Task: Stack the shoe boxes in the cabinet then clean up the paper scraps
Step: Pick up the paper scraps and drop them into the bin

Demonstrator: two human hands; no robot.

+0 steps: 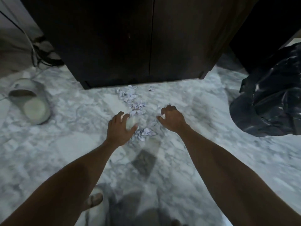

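Both hands reached down toward the paper scraps (138, 110) on a marble-patterned floor (203, 103), the left hand (121, 126) curled round a pale, blurred wad that looked like gathered paper, the right hand (171, 119) clawed with fingers bent and nothing visibly in it. The scraps lay between and just beyond the hands, strung in a loose trail whose long axis ran away from the person to the foot of the dark cabinet (130, 38), its two doors closed and no shoe boxes in sight. The nearest clump sat just beside the left hand's thumb, making that hand the closer of the two, though it appeared already occupied; the right hand seemed freer to rake. The pieces were small, crumpled and pale lilac-white, light enough to scatter. A crinkled, glossy black plastic bag (268, 95) slumped well to the right, a likely destination, and a pale slide sandal (31, 101) rested at left.
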